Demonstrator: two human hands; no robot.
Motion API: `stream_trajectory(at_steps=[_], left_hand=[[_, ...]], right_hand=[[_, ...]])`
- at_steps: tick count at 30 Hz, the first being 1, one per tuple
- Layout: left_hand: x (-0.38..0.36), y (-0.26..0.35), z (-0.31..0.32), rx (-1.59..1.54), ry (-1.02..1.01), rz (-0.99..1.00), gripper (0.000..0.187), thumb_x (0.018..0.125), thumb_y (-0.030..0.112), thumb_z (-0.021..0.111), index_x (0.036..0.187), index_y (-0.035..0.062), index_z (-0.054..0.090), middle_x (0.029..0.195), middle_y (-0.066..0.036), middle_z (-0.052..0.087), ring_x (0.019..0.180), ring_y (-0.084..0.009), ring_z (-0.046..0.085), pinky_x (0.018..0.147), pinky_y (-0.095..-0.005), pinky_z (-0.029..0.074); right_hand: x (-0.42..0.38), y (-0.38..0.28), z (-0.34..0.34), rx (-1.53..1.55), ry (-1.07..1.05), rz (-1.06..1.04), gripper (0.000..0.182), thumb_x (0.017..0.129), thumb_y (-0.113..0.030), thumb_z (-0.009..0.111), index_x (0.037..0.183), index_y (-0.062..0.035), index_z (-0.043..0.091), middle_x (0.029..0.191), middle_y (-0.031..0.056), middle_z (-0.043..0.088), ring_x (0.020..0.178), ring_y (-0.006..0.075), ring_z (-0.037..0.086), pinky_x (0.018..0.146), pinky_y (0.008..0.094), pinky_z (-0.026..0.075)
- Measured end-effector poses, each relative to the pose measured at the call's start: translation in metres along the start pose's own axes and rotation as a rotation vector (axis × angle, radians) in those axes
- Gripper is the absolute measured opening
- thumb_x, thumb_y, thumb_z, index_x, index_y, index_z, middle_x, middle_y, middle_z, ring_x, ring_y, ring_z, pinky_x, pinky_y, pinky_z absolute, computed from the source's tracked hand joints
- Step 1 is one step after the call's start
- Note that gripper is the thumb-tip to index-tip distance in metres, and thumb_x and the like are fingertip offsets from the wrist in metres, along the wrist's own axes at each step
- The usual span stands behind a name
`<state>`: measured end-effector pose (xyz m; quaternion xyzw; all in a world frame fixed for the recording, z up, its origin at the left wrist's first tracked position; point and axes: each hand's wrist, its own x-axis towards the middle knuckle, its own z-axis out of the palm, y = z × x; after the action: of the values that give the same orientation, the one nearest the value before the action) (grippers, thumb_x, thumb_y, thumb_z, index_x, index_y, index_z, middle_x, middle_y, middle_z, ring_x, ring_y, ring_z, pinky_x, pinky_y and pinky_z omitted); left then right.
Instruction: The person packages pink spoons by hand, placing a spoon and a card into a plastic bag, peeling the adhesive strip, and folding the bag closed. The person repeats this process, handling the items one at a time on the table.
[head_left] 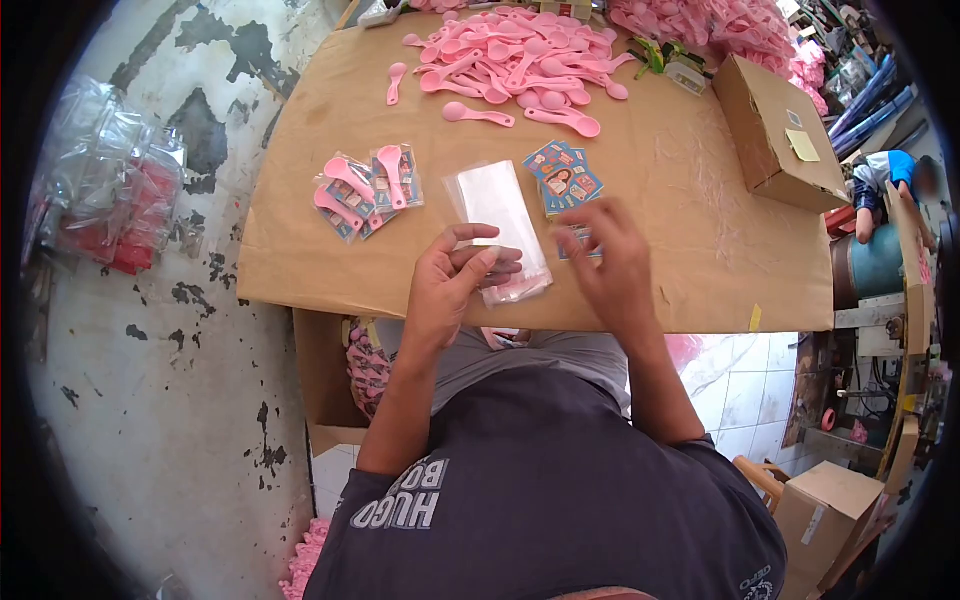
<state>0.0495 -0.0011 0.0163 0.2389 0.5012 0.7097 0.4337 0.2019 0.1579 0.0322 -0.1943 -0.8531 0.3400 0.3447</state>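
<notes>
Head view: both hands are over the near edge of a table (330,270) covered in smooth brown paper. The left hand (445,285), fingers loosely curled and thumb bent towards them, is over a flat stack of glossy clear plastic sleeves (505,205). The right hand (610,265), fingers bent, is blurred above the lowest of the fanned blue printed cards (570,180); whether either hand's fingers grip a thin film or card, I cannot tell. Towards the left edge, crinkly filled bags (370,190) overlap, with pink spoons over blue cards. Round-bowled pink plastic spoons (510,60) are heaped at the far edge, and a boxy brown cardboard carton (780,130) stands at the far right corner.
</notes>
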Motion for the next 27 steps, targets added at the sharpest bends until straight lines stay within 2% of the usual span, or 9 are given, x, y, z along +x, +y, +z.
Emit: stream_trajectory(at_steps=[1,4,8,10,15,20,22,25,27], left_hand=[[-0.001,0.0,0.002,0.003,0.035,0.006,0.024,0.101,0.013,0.064,0.12,-0.0029,0.061,0.109,-0.021,0.073,0.098,-0.0235,0.073,0.084,-0.0312,0.059],[-0.002,-0.004,0.004,0.01,0.079,0.015,0.024,0.1,0.012,0.066,0.118,-0.0027,0.061,0.108,-0.022,0.073,0.099,-0.0266,0.074,0.085,-0.0337,0.06],[0.002,-0.018,0.002,0.01,0.111,0.012,0.021,0.099,0.012,0.068,0.115,-0.0004,0.063,0.105,-0.021,0.074,0.097,-0.0275,0.075,0.081,-0.034,0.061],[0.002,-0.018,0.004,0.007,0.121,0.024,0.02,0.099,0.012,0.067,0.114,0.0,0.062,0.107,-0.023,0.073,0.098,-0.0284,0.074,0.081,-0.035,0.062],[-0.001,-0.012,0.009,-0.059,0.124,0.075,0.022,0.101,0.006,0.062,0.118,0.0005,0.051,0.118,-0.029,0.068,0.1,-0.0335,0.073,0.088,-0.0417,0.062],[0.001,-0.02,0.003,-0.043,0.094,0.13,0.018,0.101,0.006,0.063,0.114,-0.0023,0.054,0.108,-0.026,0.072,0.102,-0.0305,0.073,0.088,-0.0383,0.062],[-0.001,-0.02,0.002,-0.059,0.094,0.137,0.018,0.1,0.005,0.064,0.113,-0.0026,0.055,0.106,-0.024,0.073,0.1,-0.0303,0.074,0.088,-0.0389,0.062],[0.0,-0.021,0.0,-0.074,0.099,0.136,0.016,0.099,0.005,0.066,0.111,-0.0032,0.059,0.103,-0.023,0.074,0.097,-0.0293,0.074,0.087,-0.0386,0.062],[0.0,-0.021,-0.001,-0.077,0.111,0.139,0.015,0.098,0.006,0.067,0.109,-0.0034,0.061,0.103,-0.022,0.074,0.096,-0.0284,0.074,0.086,-0.0378,0.062]], right_hand=[[0.006,0.006,-0.004,-0.098,0.076,0.101,0.03,0.091,-0.025,0.075,0.113,-0.007,0.069,0.105,0.011,0.063,0.09,0.0309,0.066,0.077,0.0427,0.053],[0.024,0.027,-0.007,-0.333,0.2,0.118,0.043,0.09,-0.032,0.075,0.121,-0.0046,0.064,0.109,0.0132,0.062,0.099,0.0315,0.064,0.082,0.0442,0.052],[0.036,0.037,-0.004,-0.323,0.134,0.224,0.05,0.088,-0.036,0.077,0.123,-0.0038,0.061,0.113,0.0138,0.061,0.103,0.0317,0.062,0.086,0.0449,0.051],[0.039,0.035,-0.004,-0.212,0.043,0.326,0.046,0.087,-0.035,0.078,0.117,-0.0035,0.062,0.11,0.0137,0.062,0.101,0.0318,0.063,0.085,0.0439,0.051],[0.037,0.052,0.004,-0.104,0.088,0.269,0.037,0.088,-0.028,0.077,0.109,-0.0019,0.061,0.103,0.0142,0.061,0.096,0.0325,0.063,0.082,0.0433,0.05],[0.039,0.049,0.004,-0.107,0.121,0.248,0.03,0.09,-0.022,0.075,0.105,0.0,0.062,0.099,0.0146,0.06,0.091,0.0335,0.061,0.08,0.0436,0.049],[0.04,0.053,0.008,-0.1,0.208,0.131,0.023,0.09,-0.016,0.075,0.096,0.0018,0.063,0.087,0.0108,0.057,0.069,0.0211,0.055,0.064,0.0358,0.046],[0.04,0.052,0.008,-0.059,0.228,0.11,0.021,0.093,-0.016,0.072,0.096,0.003,0.064,0.088,0.0104,0.057,0.066,0.0184,0.054,0.062,0.0337,0.045],[0.04,0.043,0.004,-0.007,0.224,0.143,0.021,0.095,-0.017,0.07,0.097,0.0032,0.064,0.09,0.0113,0.058,0.069,0.0203,0.057,0.064,0.0348,0.047]])
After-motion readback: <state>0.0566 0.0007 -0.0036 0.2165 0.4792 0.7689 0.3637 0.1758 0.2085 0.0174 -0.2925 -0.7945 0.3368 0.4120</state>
